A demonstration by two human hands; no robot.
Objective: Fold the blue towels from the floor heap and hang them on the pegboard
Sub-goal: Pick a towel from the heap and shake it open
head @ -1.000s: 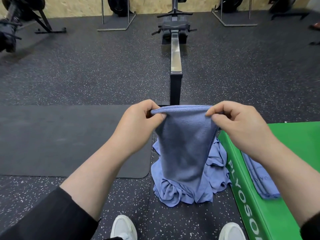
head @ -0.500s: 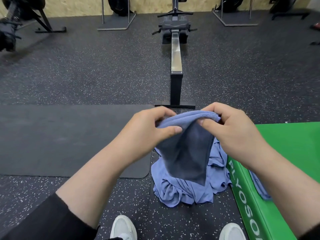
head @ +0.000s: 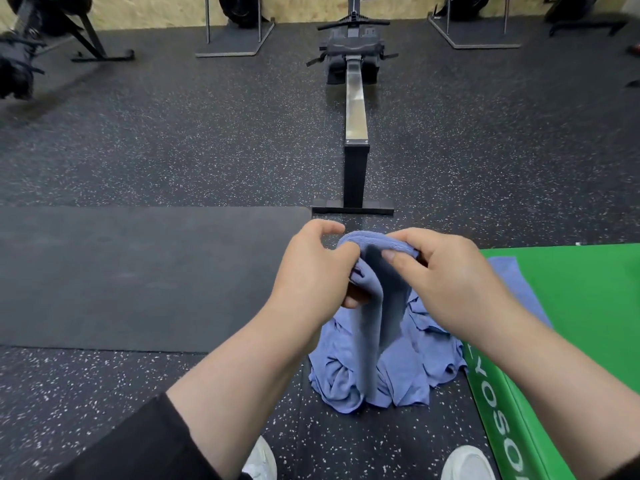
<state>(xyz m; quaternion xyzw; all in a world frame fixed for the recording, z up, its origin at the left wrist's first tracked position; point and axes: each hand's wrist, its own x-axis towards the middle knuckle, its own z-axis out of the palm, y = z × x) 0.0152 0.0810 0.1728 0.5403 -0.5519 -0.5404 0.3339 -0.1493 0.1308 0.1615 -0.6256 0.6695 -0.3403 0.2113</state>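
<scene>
I hold one blue towel (head: 377, 306) in front of me, folded over into a narrow hanging strip. My left hand (head: 311, 271) grips its left side with curled fingers. The top fold is pinched by my right hand (head: 446, 282), thumb in front. The two hands nearly touch. Directly below, a heap of blue towels (head: 408, 368) lies crumpled on the speckled floor. Another blue towel (head: 519, 289) lies flat on the green plyo box (head: 581, 306), partly hidden by my right forearm. No pegboard is in view.
A rowing machine (head: 356, 116) runs straight away from me, its foot just beyond my hands. A dark mat (head: 138, 271) covers the floor to the left. Metal stand bases (head: 235, 43) and other gym gear line the far wall. My white shoes (head: 467, 462) are at the bottom edge.
My hands have come together from a wide spread, bringing the towel's top corners toward each other. The towel went from a flat hanging sheet to a narrow folded strip.
</scene>
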